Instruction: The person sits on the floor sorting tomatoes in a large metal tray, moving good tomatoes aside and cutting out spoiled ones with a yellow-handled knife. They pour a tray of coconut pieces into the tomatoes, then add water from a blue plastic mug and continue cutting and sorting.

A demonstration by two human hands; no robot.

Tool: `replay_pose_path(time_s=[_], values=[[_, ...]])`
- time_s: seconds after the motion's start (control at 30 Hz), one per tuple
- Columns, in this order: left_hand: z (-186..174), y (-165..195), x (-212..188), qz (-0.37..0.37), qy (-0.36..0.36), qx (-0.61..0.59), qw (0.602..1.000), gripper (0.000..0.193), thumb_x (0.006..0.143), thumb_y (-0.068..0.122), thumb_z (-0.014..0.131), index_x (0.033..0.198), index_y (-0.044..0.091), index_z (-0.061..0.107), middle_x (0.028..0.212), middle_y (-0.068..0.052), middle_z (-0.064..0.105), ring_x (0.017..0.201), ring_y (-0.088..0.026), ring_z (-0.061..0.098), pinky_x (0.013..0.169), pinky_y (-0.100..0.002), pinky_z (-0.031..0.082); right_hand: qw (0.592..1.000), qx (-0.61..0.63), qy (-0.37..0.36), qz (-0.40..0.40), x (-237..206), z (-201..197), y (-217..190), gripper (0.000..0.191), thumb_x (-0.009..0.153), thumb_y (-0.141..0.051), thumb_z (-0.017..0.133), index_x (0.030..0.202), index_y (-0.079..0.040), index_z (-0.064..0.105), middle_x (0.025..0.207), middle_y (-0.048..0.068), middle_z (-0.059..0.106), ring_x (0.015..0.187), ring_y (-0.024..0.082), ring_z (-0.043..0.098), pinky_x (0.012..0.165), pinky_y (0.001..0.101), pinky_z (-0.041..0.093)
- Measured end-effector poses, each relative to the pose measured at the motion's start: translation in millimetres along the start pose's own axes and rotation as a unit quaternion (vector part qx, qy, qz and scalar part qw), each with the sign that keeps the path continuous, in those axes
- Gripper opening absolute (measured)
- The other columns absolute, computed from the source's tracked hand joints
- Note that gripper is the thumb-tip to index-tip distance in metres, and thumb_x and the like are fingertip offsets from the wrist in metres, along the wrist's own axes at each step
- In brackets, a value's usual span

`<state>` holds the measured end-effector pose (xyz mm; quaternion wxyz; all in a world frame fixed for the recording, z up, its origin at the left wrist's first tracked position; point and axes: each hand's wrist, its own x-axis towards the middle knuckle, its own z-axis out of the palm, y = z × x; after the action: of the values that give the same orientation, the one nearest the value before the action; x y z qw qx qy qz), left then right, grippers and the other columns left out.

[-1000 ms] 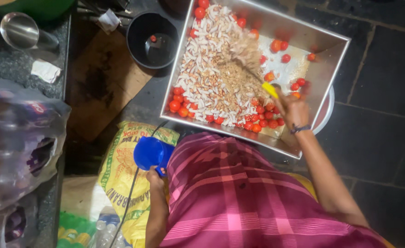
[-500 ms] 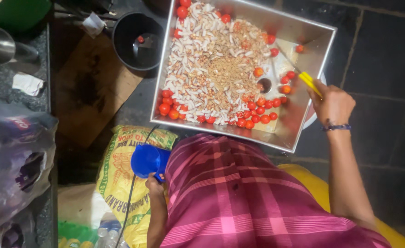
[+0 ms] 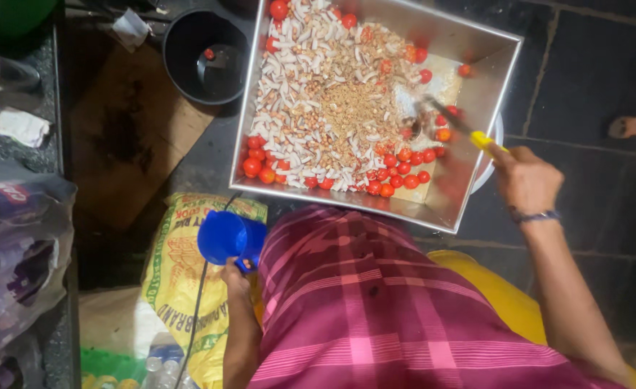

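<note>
A large square metal tray [image 3: 476, 184] stands on the dark floor in front of me, filled with white chopped pieces, brown grains and small red tomatoes [image 3: 397, 166]. My right hand [image 3: 523, 180] grips the yellow handle of a ladle [image 3: 447, 119] whose bowl rests inside the tray near its right side. At my left side, my left hand [image 3: 235, 277] holds a blue plastic mug [image 3: 224, 236] by its handle, beside my pink checked cloth and away from the tray.
A black bucket [image 3: 188, 43] with one tomato inside sits left of the tray. A brown board [image 3: 130, 130] lies on the floor, a yellow printed sack [image 3: 181, 281] below it. Plastic bags [image 3: 15, 245] and bottles [image 3: 156, 360] crowd the left edge. Another person's foot [image 3: 631, 124] shows at right.
My right hand has drawn the ladle across the tray toward its right side, then slightly back. The view has shifted. The blue mug stays held at my left.
</note>
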<state>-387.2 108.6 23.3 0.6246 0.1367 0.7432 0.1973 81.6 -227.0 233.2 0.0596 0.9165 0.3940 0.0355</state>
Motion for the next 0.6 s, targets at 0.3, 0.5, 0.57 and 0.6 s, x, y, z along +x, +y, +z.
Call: replay_pose_path(time_s=[0.3,0.5,0.57,0.6], values=[[7.5,-12.9,-5.1,0.003,0.017,0.014,1.0,0.015,0.092,0.011,0.056,0.093,-0.003,0.06,0.069,-0.015,0.064,0.054,-0.026,0.062,0.049,-0.037,0.051,0.974,-0.143,-0.136,-0.113,67.9,5.1,-46.1,0.016,0.086,-0.016,0.064,0.075,-0.018,0.075,0.069,0.007,0.068,0.064,0.024,0.072,0.048,0.04,0.052],[9.5,-36.8,-25.7,-0.032,0.042,-0.035,0.998,0.012,0.09,0.008,0.056,0.09,-0.004,0.055,0.068,-0.017,0.061,0.053,-0.028,0.058,0.045,-0.041,0.048,0.949,-0.026,-0.163,-0.268,140.4,83.5,-134.9,0.012,0.075,-0.021,0.068,0.068,-0.018,0.077,0.067,0.012,0.07,0.067,0.031,0.071,0.051,0.0452,0.053],[6.9,-48.5,-31.0,-0.017,0.034,-0.067,0.997,0.012,0.09,0.008,0.056,0.093,-0.003,0.056,0.068,-0.015,0.061,0.053,-0.027,0.059,0.044,-0.04,0.048,0.933,-0.109,-0.199,-0.278,140.2,86.5,-131.2,0.014,0.08,-0.016,0.066,0.07,-0.016,0.076,0.071,0.008,0.071,0.07,0.027,0.073,0.053,0.042,0.054],[4.4,-54.9,-32.6,-0.009,0.03,-0.082,0.996,0.012,0.09,0.007,0.056,0.094,-0.003,0.057,0.069,-0.014,0.061,0.054,-0.026,0.059,0.044,-0.04,0.047,0.946,-0.09,-0.167,-0.262,136.7,74.3,-121.4,0.014,0.082,-0.017,0.066,0.073,-0.015,0.076,0.072,0.009,0.072,0.069,0.026,0.073,0.053,0.0417,0.054]])
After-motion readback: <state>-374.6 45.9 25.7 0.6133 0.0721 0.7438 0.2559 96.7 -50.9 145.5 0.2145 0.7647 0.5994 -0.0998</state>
